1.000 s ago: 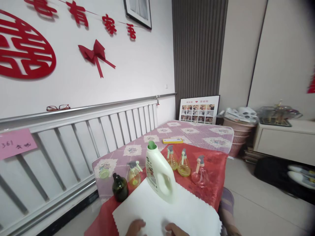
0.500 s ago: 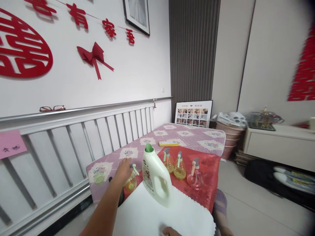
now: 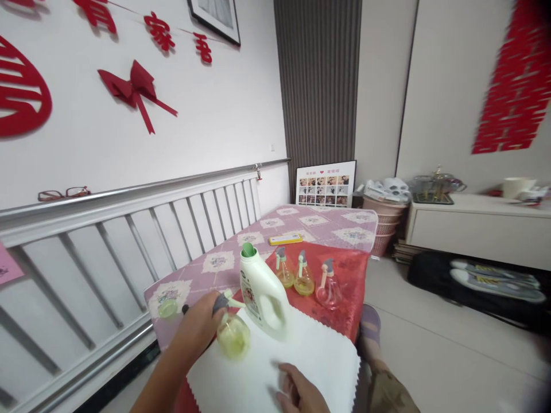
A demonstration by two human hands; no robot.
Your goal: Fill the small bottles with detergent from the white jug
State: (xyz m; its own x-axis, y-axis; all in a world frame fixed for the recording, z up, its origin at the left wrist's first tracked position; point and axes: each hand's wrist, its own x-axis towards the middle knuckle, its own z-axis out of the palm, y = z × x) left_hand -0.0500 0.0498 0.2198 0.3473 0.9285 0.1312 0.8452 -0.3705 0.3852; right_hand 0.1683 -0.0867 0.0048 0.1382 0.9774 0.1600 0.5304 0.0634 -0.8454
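My left hand [image 3: 209,316] is closed on the grey head of a clear spray bottle [image 3: 235,338] with pale yellow liquid in it. The bottle leans over the left part of a white zigzag-edged sheet [image 3: 318,350]. Low over that sheet is my right hand [image 3: 301,391], its fingers loosely bent and apart, holding nothing. Between and beyond the hands stands a pale green detergent jug [image 3: 263,295] with its green spout uncovered. Two yellowish spray bottles [image 3: 304,281] and a pink spray bottle [image 3: 329,291] stand on the red cloth [image 3: 350,275] to its right.
A purple patterned tablecloth [image 3: 235,246] covers the table, with a yellow-edged flat box [image 3: 286,239] and a green cap [image 3: 167,308] on it. A white radiator [image 3: 142,244] runs along the left wall. A person's leg [image 3: 371,338] shows at the table's right side.
My left hand has lifted the spray bottle and brought it over the white sheet. My right hand has come further into view. The whole view has shifted to the right.
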